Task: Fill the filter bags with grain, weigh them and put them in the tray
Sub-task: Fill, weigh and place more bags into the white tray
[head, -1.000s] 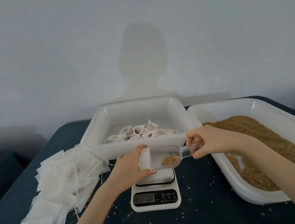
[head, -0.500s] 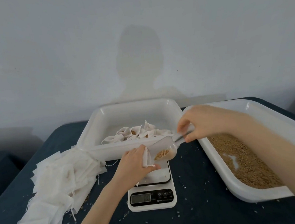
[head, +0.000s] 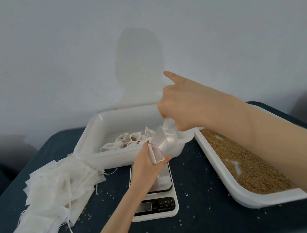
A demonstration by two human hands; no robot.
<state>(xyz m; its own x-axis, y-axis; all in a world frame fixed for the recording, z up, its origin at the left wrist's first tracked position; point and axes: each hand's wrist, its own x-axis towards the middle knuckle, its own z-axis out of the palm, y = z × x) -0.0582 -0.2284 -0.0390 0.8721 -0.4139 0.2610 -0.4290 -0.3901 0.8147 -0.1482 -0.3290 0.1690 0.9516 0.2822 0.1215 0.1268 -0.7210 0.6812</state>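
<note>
Right hand (head: 187, 107) gripping scoop (head: 165, 139) now tipped steeply, left hand (head: 147, 165) pinching bag (head: 155, 154)

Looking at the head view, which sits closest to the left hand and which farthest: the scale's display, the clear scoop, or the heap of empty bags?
From the left hand:
1. Clear scoop, just above, tipped into the bag that hand holds.
2. Scale's display, below, toward the viewer.
3. Heap of empty bags, off to the left on the table.

Dark blue table (head: 205, 227), two white trays (head: 89, 155) (head: 235, 189), scale (head: 157, 207), empty filter bags (head: 50, 196), scattered grains (head: 185, 194)
</note>
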